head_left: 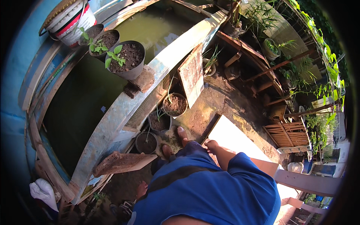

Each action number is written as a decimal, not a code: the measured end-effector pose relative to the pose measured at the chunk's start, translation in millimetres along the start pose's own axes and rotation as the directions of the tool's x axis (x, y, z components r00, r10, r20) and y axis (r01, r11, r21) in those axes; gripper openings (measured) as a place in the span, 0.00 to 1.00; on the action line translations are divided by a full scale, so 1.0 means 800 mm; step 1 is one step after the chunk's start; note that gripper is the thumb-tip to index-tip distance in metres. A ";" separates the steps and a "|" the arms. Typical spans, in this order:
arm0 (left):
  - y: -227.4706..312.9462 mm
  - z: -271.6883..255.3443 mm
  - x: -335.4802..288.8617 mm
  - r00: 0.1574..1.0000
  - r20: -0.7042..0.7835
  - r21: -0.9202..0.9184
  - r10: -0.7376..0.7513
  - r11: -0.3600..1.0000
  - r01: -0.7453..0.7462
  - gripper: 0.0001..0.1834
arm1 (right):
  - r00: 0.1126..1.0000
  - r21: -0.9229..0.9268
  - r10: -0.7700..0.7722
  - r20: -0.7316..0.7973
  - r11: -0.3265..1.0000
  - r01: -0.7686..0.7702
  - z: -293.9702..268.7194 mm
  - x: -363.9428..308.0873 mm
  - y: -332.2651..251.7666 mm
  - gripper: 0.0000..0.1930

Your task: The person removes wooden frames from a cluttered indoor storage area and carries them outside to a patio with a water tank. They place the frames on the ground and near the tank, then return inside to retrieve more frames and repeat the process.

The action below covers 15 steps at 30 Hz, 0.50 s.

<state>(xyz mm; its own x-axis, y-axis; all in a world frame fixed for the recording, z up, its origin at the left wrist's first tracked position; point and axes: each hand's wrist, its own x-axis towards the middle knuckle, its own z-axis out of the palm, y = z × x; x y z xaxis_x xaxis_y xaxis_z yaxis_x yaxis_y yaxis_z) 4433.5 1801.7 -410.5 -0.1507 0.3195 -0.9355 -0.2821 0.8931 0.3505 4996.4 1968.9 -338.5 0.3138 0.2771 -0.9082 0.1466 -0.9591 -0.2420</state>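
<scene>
Pale board (234,131) lies right of our shoes (182,135), beside our right hand (212,145), half-curled; we cannot tell if it grips. Left hand (141,190) hangs low, hold unclear to us. Board looks stiff, probably rather heavy; we judge long edges best for holding.

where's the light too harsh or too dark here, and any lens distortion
Head view: the pale board at the right hand is blown out by sun; head view: the left hand sits in shade and the water at left looks very dark; head view: corners go black, and the bend in the pond wall is probably partly fisheye.
</scene>
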 end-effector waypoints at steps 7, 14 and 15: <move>0.044 -0.004 -0.043 0.995 0.100 0.013 0.023 1.000 -0.024 0.19 | 0.999 -0.050 -0.050 0.001 0.998 0.050 -0.007 0.026 0.021 0.17; 0.064 0.073 -0.102 0.997 -0.015 -0.031 0.082 0.996 -0.082 0.22 | 0.944 0.033 -0.310 0.110 0.951 0.308 -0.011 0.049 -0.057 0.16; 0.061 0.077 -0.110 0.996 -0.004 -0.033 0.088 0.996 -0.088 0.22 | 0.954 0.100 -0.293 0.067 0.953 0.286 -0.011 0.049 -0.061 0.16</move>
<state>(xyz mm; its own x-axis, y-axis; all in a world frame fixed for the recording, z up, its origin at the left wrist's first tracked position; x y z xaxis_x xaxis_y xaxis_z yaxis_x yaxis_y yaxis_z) 4491.8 1836.3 -313.7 -0.1788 0.3954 -0.9010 -0.2991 0.8505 0.4326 5009.7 2027.3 -359.5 0.1932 0.5416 -0.8181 0.1358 -0.8406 -0.5244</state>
